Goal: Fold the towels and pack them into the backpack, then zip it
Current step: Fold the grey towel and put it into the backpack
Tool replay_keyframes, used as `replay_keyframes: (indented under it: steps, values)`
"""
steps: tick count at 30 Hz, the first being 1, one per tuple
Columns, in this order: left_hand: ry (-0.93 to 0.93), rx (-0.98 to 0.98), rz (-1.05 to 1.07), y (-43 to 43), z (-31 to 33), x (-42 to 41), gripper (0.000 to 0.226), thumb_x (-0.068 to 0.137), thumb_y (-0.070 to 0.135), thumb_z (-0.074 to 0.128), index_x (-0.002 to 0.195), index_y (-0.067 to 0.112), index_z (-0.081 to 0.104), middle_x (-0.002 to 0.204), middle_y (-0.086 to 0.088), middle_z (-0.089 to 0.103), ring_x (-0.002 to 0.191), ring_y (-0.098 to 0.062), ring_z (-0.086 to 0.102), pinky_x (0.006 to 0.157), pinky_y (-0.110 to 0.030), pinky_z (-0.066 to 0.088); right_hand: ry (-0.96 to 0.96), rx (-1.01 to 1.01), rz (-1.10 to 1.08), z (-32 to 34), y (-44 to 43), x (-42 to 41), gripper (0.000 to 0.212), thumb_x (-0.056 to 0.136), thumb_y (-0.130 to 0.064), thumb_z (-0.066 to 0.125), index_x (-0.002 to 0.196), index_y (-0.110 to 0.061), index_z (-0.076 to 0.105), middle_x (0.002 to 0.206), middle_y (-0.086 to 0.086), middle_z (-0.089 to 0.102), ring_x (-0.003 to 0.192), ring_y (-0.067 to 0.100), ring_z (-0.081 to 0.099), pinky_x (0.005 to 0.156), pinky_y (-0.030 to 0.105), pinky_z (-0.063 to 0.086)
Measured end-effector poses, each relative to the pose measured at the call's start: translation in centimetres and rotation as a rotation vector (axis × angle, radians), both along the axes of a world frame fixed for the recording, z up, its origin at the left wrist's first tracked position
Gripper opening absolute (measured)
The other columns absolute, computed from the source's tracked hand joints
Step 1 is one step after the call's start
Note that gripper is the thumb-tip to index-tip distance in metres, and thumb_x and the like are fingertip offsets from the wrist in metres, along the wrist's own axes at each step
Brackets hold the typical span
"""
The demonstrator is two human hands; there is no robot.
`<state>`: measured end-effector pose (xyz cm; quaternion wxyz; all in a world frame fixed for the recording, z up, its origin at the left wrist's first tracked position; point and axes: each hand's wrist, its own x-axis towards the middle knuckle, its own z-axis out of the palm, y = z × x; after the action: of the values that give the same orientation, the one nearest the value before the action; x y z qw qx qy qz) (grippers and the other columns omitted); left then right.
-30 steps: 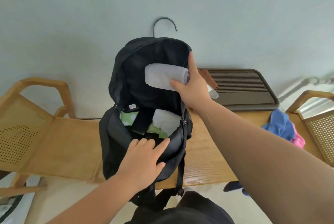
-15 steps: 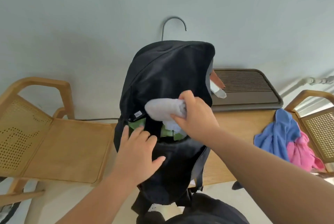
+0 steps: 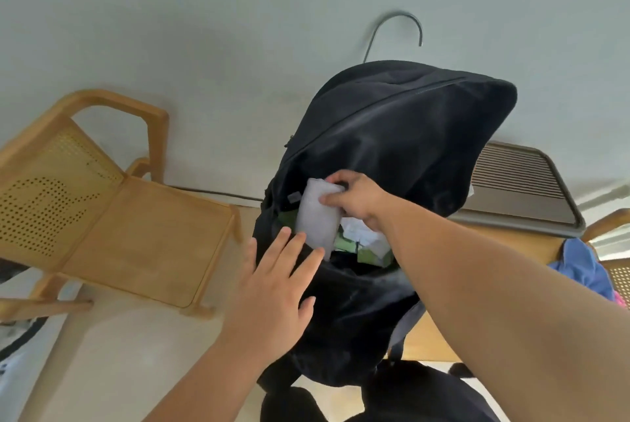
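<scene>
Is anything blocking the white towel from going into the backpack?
Nothing visible does. The right hand grips the rolled white towel at the black backpack's open mouth, its lower end inside; the left hand rests on the front.

right hand [image 3: 358, 200]: now lower, at the mouth of the backpack [image 3: 392, 135] | white towel [image 3: 315, 217]: turns from lying across to nearly upright, lower end inside | left hand [image 3: 272, 288]: moves up, fingertips reach the towel

Colours and patterns as logged
Black backpack [image 3: 392, 135]; pale grey rolled towel [image 3: 315, 217]; green towel [image 3: 370, 256]; tan chair [image 3: 143, 241], dot-perforated back; blue cloth [image 3: 579, 271]; ribbed brown tray [image 3: 521, 183].
</scene>
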<state>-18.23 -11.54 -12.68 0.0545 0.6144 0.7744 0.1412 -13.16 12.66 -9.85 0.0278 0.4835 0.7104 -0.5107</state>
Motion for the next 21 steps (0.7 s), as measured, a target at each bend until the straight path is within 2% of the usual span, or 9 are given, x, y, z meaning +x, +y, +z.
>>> replay_keyframes:
  steps: [2, 4, 6, 8, 12, 15, 17, 18, 21]
  values:
    - [-0.001, -0.012, 0.004, -0.2, 0.1, 0.2, 0.077, 0.077, 0.043, 0.077, 0.145, 0.028, 0.044, 0.152, -0.005, 0.046, 0.148, -0.027, 0.032, 0.114, -0.061, 0.031, 0.074, -0.215, -0.021, -1.7, 0.4, -1.4, 0.027, 0.09, -0.015, 0.073, 0.115, -0.021, 0.064, 0.117, 0.008, 0.068, 0.108, 0.021, 0.066, 0.091, 0.039, 0.059]
    - [0.005, -0.041, 0.017, -0.2, 0.4, 0.4, 0.079, 0.076, 0.044, 0.078, 0.146, 0.029, 0.043, 0.153, -0.005, 0.045, 0.148, -0.027, 0.031, 0.114, -0.061, 0.032, 0.026, -0.21, 0.013, -3.7, 0.4, -2.8, 0.029, 0.093, -0.021, 0.07, 0.121, -0.023, 0.061, 0.127, 0.008, 0.066, 0.112, 0.021, 0.064, 0.097, 0.04, 0.055]
    - [0.023, -0.073, 0.031, -0.2, 0.7, 0.4, 0.08, 0.076, 0.044, 0.077, 0.147, 0.03, 0.042, 0.155, -0.005, 0.042, 0.149, -0.027, 0.029, 0.114, -0.062, 0.032, -0.196, 0.106, 0.2, -5.4, 0.5, -3.7, 0.046, 0.096, -0.036, 0.063, 0.138, -0.022, 0.051, 0.137, 0.007, 0.059, 0.121, 0.026, 0.058, 0.102, 0.037, 0.049]
    - [0.055, -0.089, 0.032, 0.0, 1.0, 0.2, 0.075, 0.079, 0.043, 0.074, 0.146, 0.031, 0.043, 0.155, -0.005, 0.043, 0.149, -0.027, 0.03, 0.113, -0.062, 0.032, -0.346, 0.387, 0.32, -6.2, 0.3, -3.8, 0.058, 0.098, -0.045, 0.054, 0.147, -0.02, 0.037, 0.141, 0.015, 0.051, 0.124, 0.036, 0.054, 0.101, 0.041, 0.047]
    - [0.097, -0.052, 0.021, 0.5, 1.5, -0.2, 0.053, 0.089, 0.035, 0.066, 0.14, 0.031, 0.051, 0.147, -0.005, 0.051, 0.143, -0.029, 0.04, 0.112, -0.059, 0.035, -0.433, 0.553, 0.55, -5.0, -1.1, -2.8, 0.072, 0.094, -0.056, 0.052, 0.151, -0.024, 0.023, 0.146, 0.015, 0.027, 0.126, 0.04, 0.046, 0.099, 0.049, 0.047]
    - [0.093, -0.029, 0.031, 0.8, 1.5, -0.2, 0.044, 0.091, 0.032, 0.064, 0.135, 0.031, 0.057, 0.143, -0.006, 0.055, 0.14, -0.029, 0.043, 0.112, -0.055, 0.037, -0.364, 0.817, 0.967, -3.2, -1.6, -1.4, 0.084, 0.088, -0.061, 0.056, 0.155, -0.039, 0.009, 0.16, 0.012, 0.003, 0.146, 0.04, 0.013, 0.115, 0.053, 0.026]
    - [0.076, -0.032, 0.036, 0.8, 1.4, -0.1, 0.046, 0.091, 0.031, 0.065, 0.136, 0.03, 0.056, 0.144, -0.006, 0.053, 0.14, -0.03, 0.042, 0.111, -0.055, 0.038, -0.39, 0.792, 1.305, -2.8, -1.4, -0.2, 0.083, 0.092, -0.062, 0.049, 0.157, -0.042, 0.001, 0.164, 0.007, -0.021, 0.151, 0.035, -0.018, 0.122, 0.054, 0.004]
    - [0.066, -0.042, 0.035, 0.8, 1.3, 0.0, 0.048, 0.09, 0.031, 0.066, 0.137, 0.03, 0.054, 0.145, -0.006, 0.052, 0.141, -0.03, 0.04, 0.11, -0.056, 0.038, -0.478, 0.742, 1.427, -3.0, -1.3, 0.2, 0.083, 0.094, -0.063, 0.045, 0.157, -0.041, -0.005, 0.162, 0.007, -0.029, 0.149, 0.032, -0.027, 0.123, 0.054, -0.002]
    - [0.037, -0.081, 0.043, 0.4, 1.2, 0.1, 0.057, 0.088, 0.035, 0.066, 0.142, 0.031, 0.047, 0.15, -0.006, 0.047, 0.145, -0.029, 0.035, 0.11, -0.057, 0.039, -0.712, 0.614, 1.52, -4.4, -1.2, 0.6, 0.089, 0.097, -0.061, 0.046, 0.152, -0.042, -0.021, 0.155, 0.005, -0.043, 0.144, 0.029, -0.037, 0.121, 0.055, -0.01]
